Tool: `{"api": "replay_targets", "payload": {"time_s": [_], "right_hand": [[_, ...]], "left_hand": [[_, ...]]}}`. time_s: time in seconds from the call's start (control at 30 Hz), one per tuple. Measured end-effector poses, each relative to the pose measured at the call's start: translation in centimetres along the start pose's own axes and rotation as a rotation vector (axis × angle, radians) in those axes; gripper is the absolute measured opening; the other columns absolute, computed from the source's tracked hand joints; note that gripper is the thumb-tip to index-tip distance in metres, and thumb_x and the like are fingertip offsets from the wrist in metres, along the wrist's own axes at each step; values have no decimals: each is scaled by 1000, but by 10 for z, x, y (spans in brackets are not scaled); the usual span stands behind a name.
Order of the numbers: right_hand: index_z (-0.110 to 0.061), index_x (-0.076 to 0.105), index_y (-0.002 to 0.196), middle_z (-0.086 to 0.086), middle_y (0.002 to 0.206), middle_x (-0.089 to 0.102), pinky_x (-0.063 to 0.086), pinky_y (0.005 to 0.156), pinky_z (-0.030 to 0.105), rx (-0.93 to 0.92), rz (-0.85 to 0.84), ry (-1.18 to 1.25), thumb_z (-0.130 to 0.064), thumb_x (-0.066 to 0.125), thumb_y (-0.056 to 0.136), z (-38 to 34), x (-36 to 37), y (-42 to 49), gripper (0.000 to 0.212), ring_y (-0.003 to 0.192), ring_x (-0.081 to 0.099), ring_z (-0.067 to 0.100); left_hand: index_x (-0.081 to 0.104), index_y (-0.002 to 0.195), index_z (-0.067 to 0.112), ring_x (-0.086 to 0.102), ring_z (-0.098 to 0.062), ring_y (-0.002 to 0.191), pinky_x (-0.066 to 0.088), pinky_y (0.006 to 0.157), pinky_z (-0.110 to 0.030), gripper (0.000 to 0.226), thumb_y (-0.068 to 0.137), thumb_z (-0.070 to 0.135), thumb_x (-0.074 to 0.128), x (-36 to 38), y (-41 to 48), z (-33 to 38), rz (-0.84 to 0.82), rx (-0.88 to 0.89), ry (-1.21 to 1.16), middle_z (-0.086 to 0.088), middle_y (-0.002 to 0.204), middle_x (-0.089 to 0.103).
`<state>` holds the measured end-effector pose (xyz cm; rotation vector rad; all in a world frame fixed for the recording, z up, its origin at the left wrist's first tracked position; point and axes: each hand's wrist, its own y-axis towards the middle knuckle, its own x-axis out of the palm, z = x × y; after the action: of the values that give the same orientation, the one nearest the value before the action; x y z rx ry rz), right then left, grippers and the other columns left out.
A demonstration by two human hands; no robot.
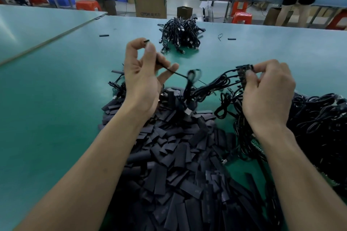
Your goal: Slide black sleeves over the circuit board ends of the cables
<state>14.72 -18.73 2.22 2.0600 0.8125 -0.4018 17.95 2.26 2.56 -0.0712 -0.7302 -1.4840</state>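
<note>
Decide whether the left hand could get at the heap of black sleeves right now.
Probably yes: the heap of black sleeves lies just below the left hand with nothing between them, though that hand is pinching a thin cable.

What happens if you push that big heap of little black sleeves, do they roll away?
Probably not: the black sleeves look flat, so they would likely slide on the green table. They lie loosely heaped, so the pile should spread easily. They look thin and probably light.
</note>
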Motion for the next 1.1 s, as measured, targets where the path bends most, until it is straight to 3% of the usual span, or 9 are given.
{"api": "replay_targets", "payload": {"time_s": [0.2, 0.3, 0.43, 0.6, 0.67, 0.73, 0.8, 0.87, 1.1], "right_hand": [[-14, 60, 106, -2, 95, 59, 39, 68, 33, 53, 43, -4, -25, 57, 100, 0, -7, 0, 12, 80, 52, 18], [-23, 65, 97, -10, 69, 60, 52, 70, 33, -44, -131, 14, -29, 63, 95, -11, -9, -2, 6, 71, 62, 20], [-28, 70, 90, -15, 71, 62, 57, 78, 38, -151, -444, 0, -35, 69, 89, -29, -14, -10, 8, 80, 66, 18], [-33, 63, 125, -13, 84, 71, 55, 86, 39, -218, -646, -11, -40, 69, 87, -44, -13, -22, 39, 87, 67, 13], [-37, 51, 138, -14, 84, 70, 54, 81, 34, -319, -649, 89, -32, 70, 89, -54, -12, -30, 53, 77, 63, 3], [-33, 57, 132, -10, 90, 71, 57, 80, 36, -409, -722, 170, -23, 69, 91, -62, -7, -40, 45, 79, 66, 9], [-27, 67, 119, -4, 102, 71, 57, 83, 41, -477, -849, 123, -17, 65, 93, -66, 1, -50, 28, 89, 67, 17], [-28, 70, 116, -4, 114, 68, 56, 89, 42, -529, -978, 21, -14, 62, 95, -65, 11, -58, 27, 100, 65, 20], [-40, 43, 147, -3, 132, 43, 29, 104, 35, -708, -1006, -287, -43, 46, 102, -58, 27, -71, 45, 127, 39, 21]], "left_hand": [[45, 97, 24, 34, -7, 56, 33, 47, -19, 10, 107, 25, 47, -2, 6, 17, 206, 94, 111, 7, 69, 44], [50, 94, 26, 30, -7, 54, 28, 50, -23, 12, 106, 22, 49, 1, 3, 16, 184, 185, 301, 6, 66, 41], [60, 94, 26, 38, -5, 57, 33, 54, -19, 13, 105, 23, 52, 0, 0, 11, 107, 255, 475, 6, 66, 43], [65, 107, 21, 49, 0, 64, 40, 62, -11, 21, 107, 21, 44, -2, 0, 2, 77, 210, 616, 17, 76, 56], [63, 118, 21, 64, -16, 97, 51, 85, -28, 25, 105, 20, 41, -1, 0, 0, 91, 179, 645, -6, 104, 69], [59, 123, 25, 56, -44, 104, 47, 89, -53, 29, 104, 15, 39, 0, 1, 1, 91, 140, 625, -28, 114, 60], [55, 126, 25, 54, -22, 70, 50, 69, -38, 31, 104, 11, 38, -1, 1, 1, 78, 163, 623, -10, 91, 61], [49, 127, 25, 45, 0, 61, 42, 60, -19, 28, 106, 10, 39, -5, 3, 0, 76, 201, 634, 10, 85, 59], [47, 102, 24, 59, -5, 65, 45, 61, -17, 16, 104, 8, 45, -4, 3, 2, 107, 240, 568, 13, 89, 73]]}}
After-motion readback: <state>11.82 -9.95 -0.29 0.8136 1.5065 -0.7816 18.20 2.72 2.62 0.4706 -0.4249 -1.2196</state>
